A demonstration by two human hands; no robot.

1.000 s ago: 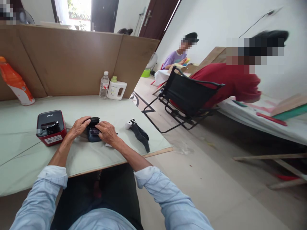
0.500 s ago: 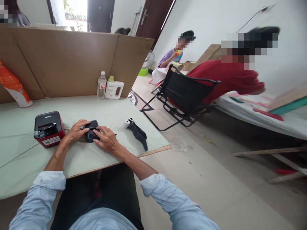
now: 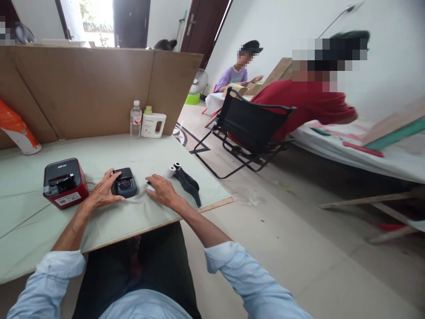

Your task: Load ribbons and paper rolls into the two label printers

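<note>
My left hand [image 3: 103,191] is curved around the left side of a small dark portable printer [image 3: 126,188], thumb near its front edge and fingers at its back. The printer lies on the table with a dark, shiny window on top. To its right, my right hand [image 3: 162,190] has its fingers closed on a small white piece [image 3: 151,188] with a dark end, partly hidden under the fingers. Just beyond that hand lie two small rolls [image 3: 171,171] with dark strips [image 3: 189,186] trailing toward the table edge.
A red and black box-shaped machine [image 3: 64,182] stands left of my left hand. At the cardboard screen [image 3: 99,88] are a clear bottle [image 3: 136,119], a white jug [image 3: 153,124] and an orange bottle [image 3: 20,128]. A black folding chair [image 3: 254,119] and two people are to the right.
My right hand has left the printer and moved right, onto the small white piece. My left hand stays at the printer, whose top window is now uncovered.
</note>
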